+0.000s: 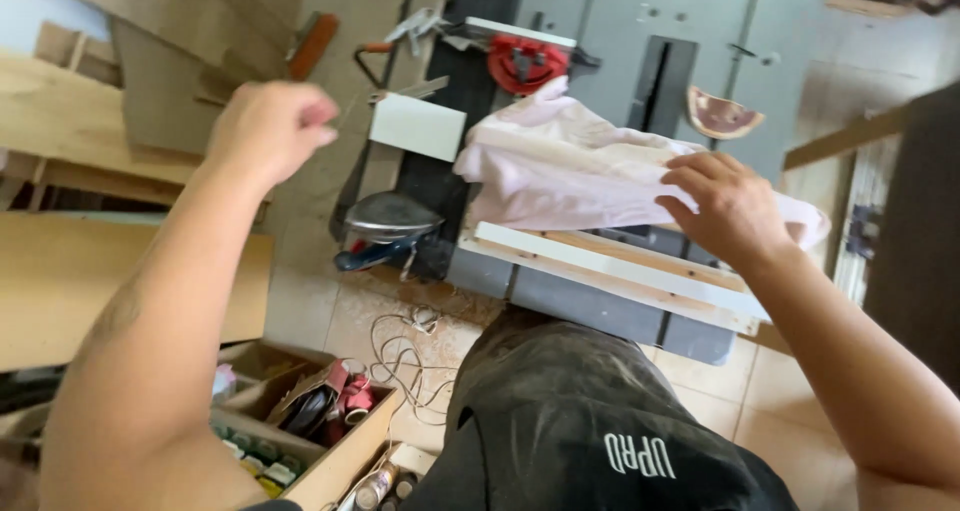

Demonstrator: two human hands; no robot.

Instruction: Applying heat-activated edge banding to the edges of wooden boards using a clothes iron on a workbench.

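one grey saw table (pixel 700 41) carries a pale cloth (pixel 570 176), its long axis across the near edge, over a white-edged board (pixel 610 266). the right hand (pixel 725 206) lies on the cloth's right end, fingers spread flat. the left hand (pixel 270 126), a closed empty fist, hangs off the table's left edge above an iron (pixel 385 221).

Saw table (pixel 610 31): cloth (pixel 560 171), board (pixel 610 266).
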